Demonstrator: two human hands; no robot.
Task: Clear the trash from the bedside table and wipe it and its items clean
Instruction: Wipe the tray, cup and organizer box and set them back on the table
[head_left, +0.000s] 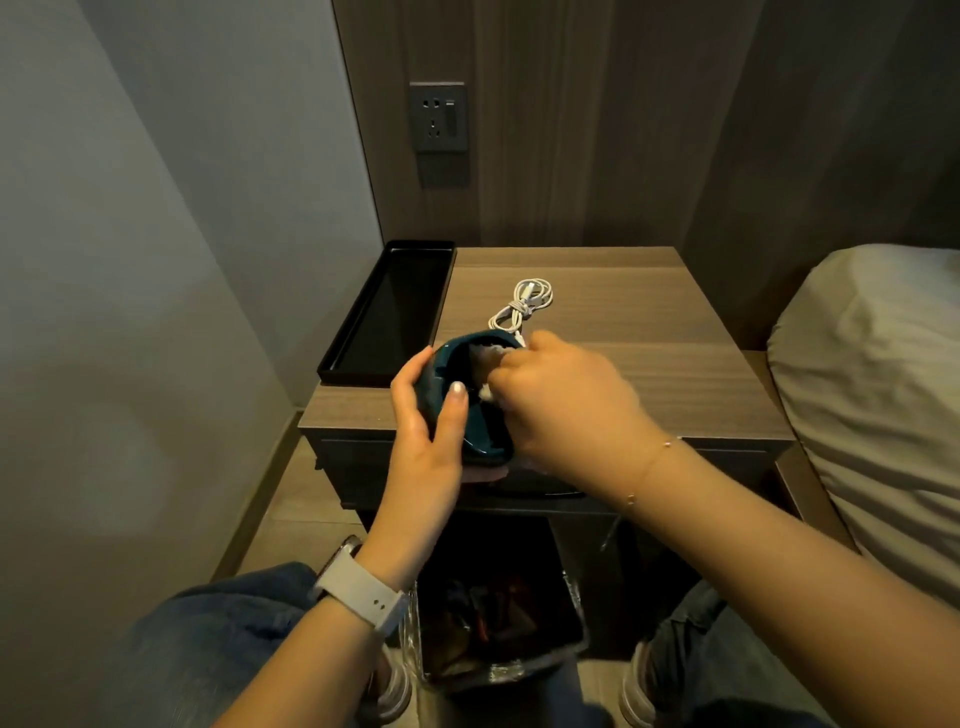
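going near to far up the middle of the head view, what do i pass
lined trash bin on the floor → dark teal ceramic dish held by the left hand → coiled white charging cable → dark grey wall socket

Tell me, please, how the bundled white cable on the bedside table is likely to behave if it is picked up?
The white cable looks thin and is coiled with a wrap round its middle, so it is probably light and should lift as one bundle. Its loops would likely flop and dangle. It lies flat on the bedside table, so it seems unlikely to roll.
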